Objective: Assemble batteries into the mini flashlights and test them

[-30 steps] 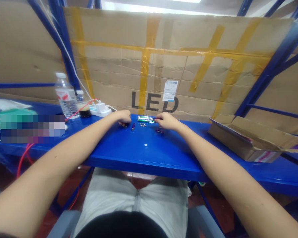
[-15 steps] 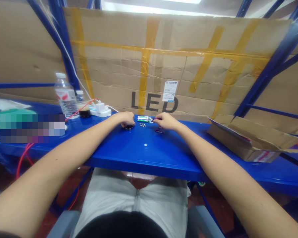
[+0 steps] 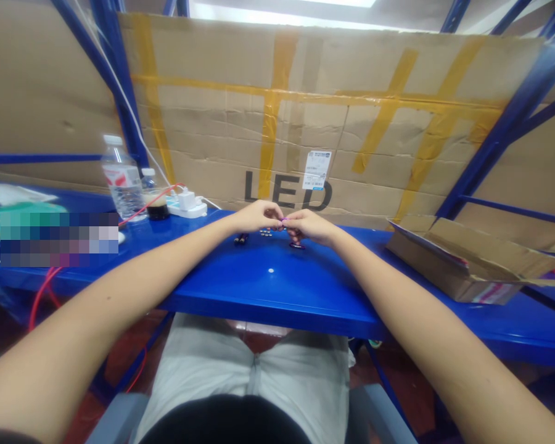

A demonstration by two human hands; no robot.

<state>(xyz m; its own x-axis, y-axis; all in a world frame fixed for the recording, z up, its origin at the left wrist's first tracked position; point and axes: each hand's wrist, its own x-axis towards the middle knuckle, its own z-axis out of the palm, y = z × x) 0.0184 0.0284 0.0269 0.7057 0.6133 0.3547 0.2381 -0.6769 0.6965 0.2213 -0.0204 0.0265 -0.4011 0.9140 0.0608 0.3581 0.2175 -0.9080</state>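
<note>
My left hand (image 3: 263,216) and my right hand (image 3: 311,226) meet above the far side of the blue table, fingers closed in a pinch. A small purple piece (image 3: 283,220) shows between their fingertips; its kind is too small to make out. Below my right fingers lies a flat purple ring-like part (image 3: 297,246). Several small silvery pieces (image 3: 266,233) sit on the table just under my left fingers. Nearer me, below the left wrist, is a group of small dark cylindrical pieces (image 3: 241,238). The green and silver sticks behind are hidden by my hands.
A white disc or spot (image 3: 271,271) is on the blue table (image 3: 277,295). On the left stand a water bottle (image 3: 124,185), a small bottle of dark liquid (image 3: 157,203) and a white power strip (image 3: 189,209). An open cardboard box (image 3: 462,265) stands right; a large carton (image 3: 213,135) backs the table.
My left hand has moved right from the dark pieces to meet my right hand, uncovering them. The right hand stays nearly in place, its fingers now against the left's, with a purple piece between.
</note>
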